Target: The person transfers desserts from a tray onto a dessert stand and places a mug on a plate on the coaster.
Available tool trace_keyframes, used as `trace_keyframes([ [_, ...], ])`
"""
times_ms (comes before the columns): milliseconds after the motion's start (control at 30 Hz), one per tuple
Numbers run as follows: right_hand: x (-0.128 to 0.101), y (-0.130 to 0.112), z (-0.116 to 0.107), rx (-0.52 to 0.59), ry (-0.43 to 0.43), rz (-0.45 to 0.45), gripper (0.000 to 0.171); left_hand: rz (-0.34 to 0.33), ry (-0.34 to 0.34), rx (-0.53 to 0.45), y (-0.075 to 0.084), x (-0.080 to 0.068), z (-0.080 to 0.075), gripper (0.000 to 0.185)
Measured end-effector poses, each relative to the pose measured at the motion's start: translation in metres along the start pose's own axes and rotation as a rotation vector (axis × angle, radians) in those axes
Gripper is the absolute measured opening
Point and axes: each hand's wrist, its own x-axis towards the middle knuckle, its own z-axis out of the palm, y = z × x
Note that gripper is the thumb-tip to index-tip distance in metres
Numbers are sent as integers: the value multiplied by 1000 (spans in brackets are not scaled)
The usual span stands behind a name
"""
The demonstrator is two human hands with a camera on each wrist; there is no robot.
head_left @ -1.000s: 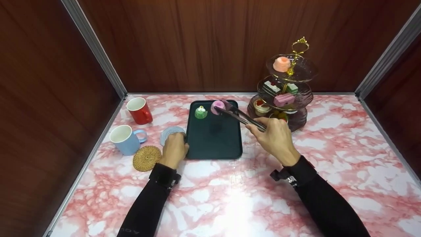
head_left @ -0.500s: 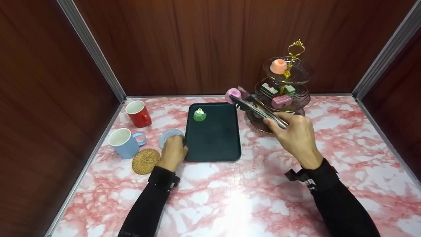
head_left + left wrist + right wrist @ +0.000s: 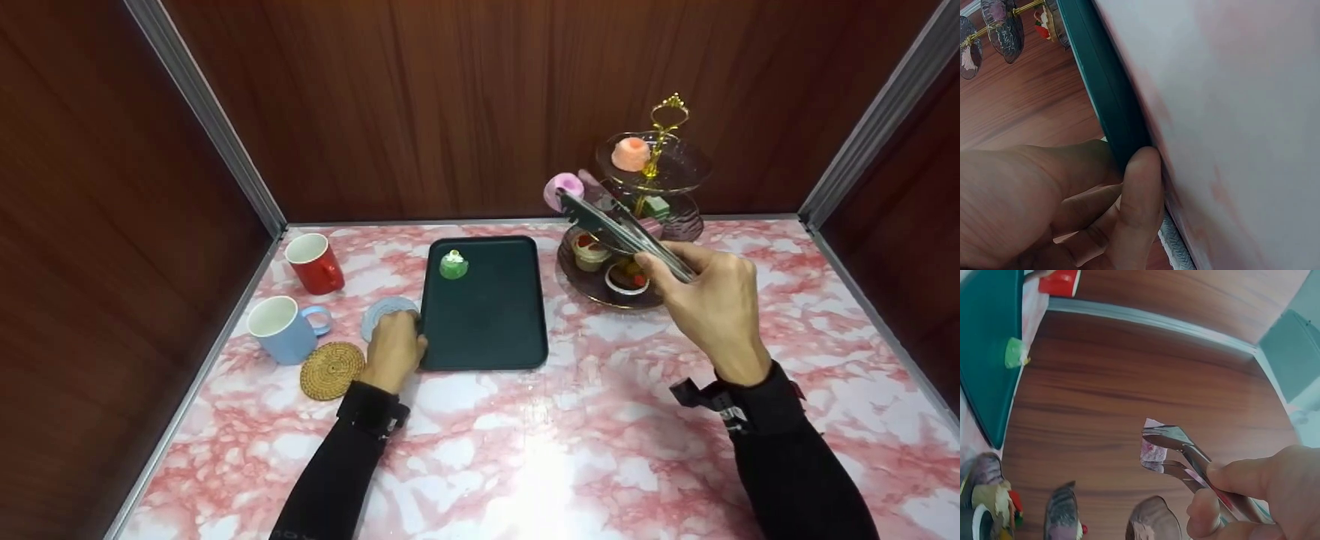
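My right hand [image 3: 712, 300] grips metal tongs [image 3: 622, 232] that pinch a small pink cake [image 3: 563, 184], raised beside the top tiers of a three-tier glass stand [image 3: 649, 217]. In the right wrist view the tongs [image 3: 1185, 455] clamp the pink cake [image 3: 1151, 450] in mid-air. My left hand [image 3: 394, 349] holds the near left edge of a dark green tray [image 3: 487, 322]; its fingers [image 3: 1134, 208] curl against the tray rim [image 3: 1109, 95]. A green cake [image 3: 454, 265] sits at the tray's far left.
A red mug [image 3: 315, 262], a blue mug [image 3: 281, 328], a grey coaster [image 3: 386, 311] and a woven coaster [image 3: 331, 370] lie left of the tray. The stand holds several small cakes, an orange one [image 3: 628, 153] on top. Wooden walls enclose the marble table [image 3: 525, 450].
My right hand lifted the tongs with the pink cake off the tray and carried it up and right to the stand's upper tiers. The left hand stayed on the tray edge.
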Motion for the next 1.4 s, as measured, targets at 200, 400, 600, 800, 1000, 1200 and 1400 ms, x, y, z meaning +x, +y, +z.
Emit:
trace_keyframes([
  [200, 4, 4, -13, 28, 45, 33, 31, -9, -7, -5, -1, 0, 1, 28],
  [400, 9, 9, -28, 20, 88, 75, 29, -4, -5, -16, -1, 0, 0, 29],
  [600, 14, 17, -40, -16, 136, 69, 28, -18, -13, -8, -1, 0, 0, 27],
  [800, 18, 9, -54, -63, 206, 74, 28, 3, -1, -1, -1, 0, 0, 29],
  [1000, 21, 18, -61, -101, 222, 99, 27, 1, -11, -1, -2, 0, 1, 27],
  [1200, 24, 28, -67, -161, 222, 139, 25, 2, -16, -6, -2, 0, 0, 24],
  [1400, 32, 25, -75, -235, 175, 221, 37, -5, -10, -7, -1, 0, 1, 18],
])
